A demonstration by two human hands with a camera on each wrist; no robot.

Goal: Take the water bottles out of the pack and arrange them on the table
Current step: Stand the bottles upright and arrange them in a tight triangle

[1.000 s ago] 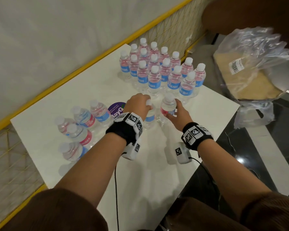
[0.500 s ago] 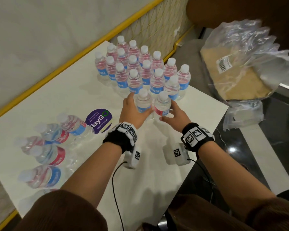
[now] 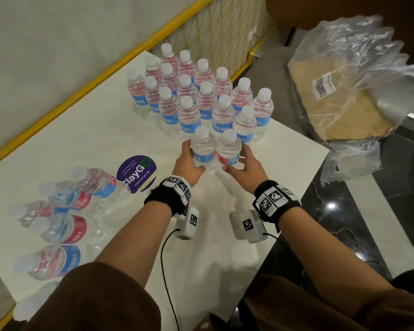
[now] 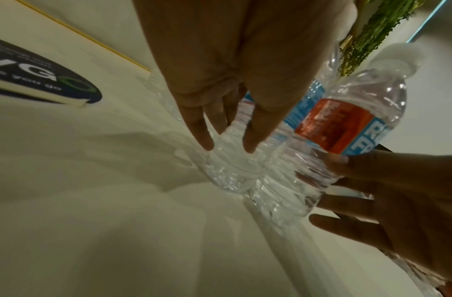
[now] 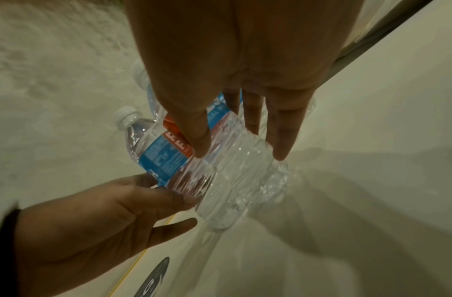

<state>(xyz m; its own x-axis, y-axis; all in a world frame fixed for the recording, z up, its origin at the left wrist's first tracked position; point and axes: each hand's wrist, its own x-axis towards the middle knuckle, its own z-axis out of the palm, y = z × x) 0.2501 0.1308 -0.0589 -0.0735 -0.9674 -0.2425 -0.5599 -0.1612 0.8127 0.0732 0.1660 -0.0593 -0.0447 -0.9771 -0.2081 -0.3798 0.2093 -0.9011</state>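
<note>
Two small upright water bottles stand side by side on the white table (image 3: 93, 139), just in front of a standing cluster of several bottles (image 3: 196, 91). My left hand (image 3: 189, 161) grips the left bottle (image 3: 203, 149) low on its body, thumb on one side and fingers on the other. My right hand (image 3: 245, 166) holds the right bottle (image 3: 228, 150), thumb on its red and blue label. In the left wrist view my left hand's fingers (image 4: 201, 138) flank its bottle (image 4: 229, 176), beside the red-labelled bottle (image 4: 346, 124).
Several bottles (image 3: 65, 211) lie on their sides at the table's left. A round purple sticker (image 3: 136, 174) sits beside them. The torn clear pack wrap with a cardboard tray (image 3: 344, 96) lies off the table to the right. A yellow-framed mesh rail (image 3: 201, 32) runs behind.
Both hands carried their bottles away from me to the front of the standing cluster, where the bottles now stand side by side. My view shifted right.
</note>
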